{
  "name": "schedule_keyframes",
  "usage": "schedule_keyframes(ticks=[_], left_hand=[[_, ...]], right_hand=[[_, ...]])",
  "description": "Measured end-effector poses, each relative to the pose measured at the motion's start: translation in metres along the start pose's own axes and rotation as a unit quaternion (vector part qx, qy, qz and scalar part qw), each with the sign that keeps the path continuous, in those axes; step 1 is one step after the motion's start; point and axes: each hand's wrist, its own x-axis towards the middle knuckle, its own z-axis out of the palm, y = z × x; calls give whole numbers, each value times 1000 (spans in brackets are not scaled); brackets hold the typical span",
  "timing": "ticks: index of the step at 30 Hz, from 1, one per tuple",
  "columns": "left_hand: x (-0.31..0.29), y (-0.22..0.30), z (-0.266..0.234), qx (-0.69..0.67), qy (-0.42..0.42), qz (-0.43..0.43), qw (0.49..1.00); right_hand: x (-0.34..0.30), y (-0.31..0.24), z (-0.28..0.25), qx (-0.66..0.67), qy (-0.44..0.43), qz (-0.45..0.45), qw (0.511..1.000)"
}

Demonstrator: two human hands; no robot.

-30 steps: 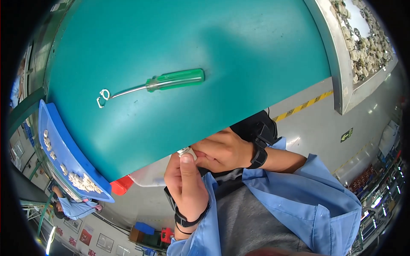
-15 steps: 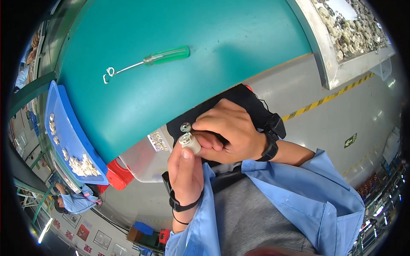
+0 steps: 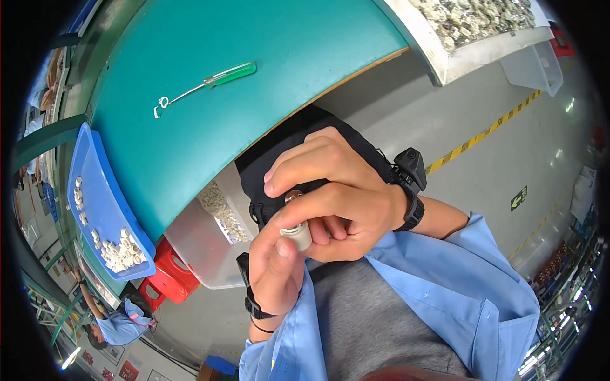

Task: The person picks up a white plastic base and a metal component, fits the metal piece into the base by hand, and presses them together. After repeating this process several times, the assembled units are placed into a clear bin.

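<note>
Just beyond the front of my shirt, my left hand grips a small white cylindrical part between thumb and fingers. My right hand is bent over the same part, its index finger across the top and other fingers curled at the side. A small round shiny metal piece shows beside the right index finger; whether it joins the white part is hidden. On the green table lies a screwdriver with a green handle, its tip beside two small white ring-like pieces.
A blue bin with several white parts stands at the left. Below the table edge are a clear plastic box holding small pieces and a red stool. A metal tray full of small parts sits at far right. A co-worker is lower left.
My right hand has shifted over the white part, its index finger now across the top and covering much of it. The view has turned, so the table and tray sit differently.
</note>
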Motion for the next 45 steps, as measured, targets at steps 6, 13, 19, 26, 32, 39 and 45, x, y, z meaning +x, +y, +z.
schedule_keyframes(ticks=[6,13,19,26,32,39,45], left_hand=[[-13,8,11,2,-13,38,999],[-10,33,15,173,4,126,977],[51,106,-13,340,65,183,920],[258,204,-20,503,45,269,820],[500,217,36,570,-46,295,765],[669,160,23,611,-113,255,741],[611,172,55,594,-26,311,742]], right_hand=[[9,-28,-6,-27,-10,-36,999],[21,-60,-24,-196,-98,-85,972],[72,-75,-77,-277,-112,-22,954],[105,-21,-192,-573,14,159,804],[112,8,-230,-599,3,248,762],[121,14,-243,-553,-39,257,791],[119,6,-238,-573,-125,221,779]])
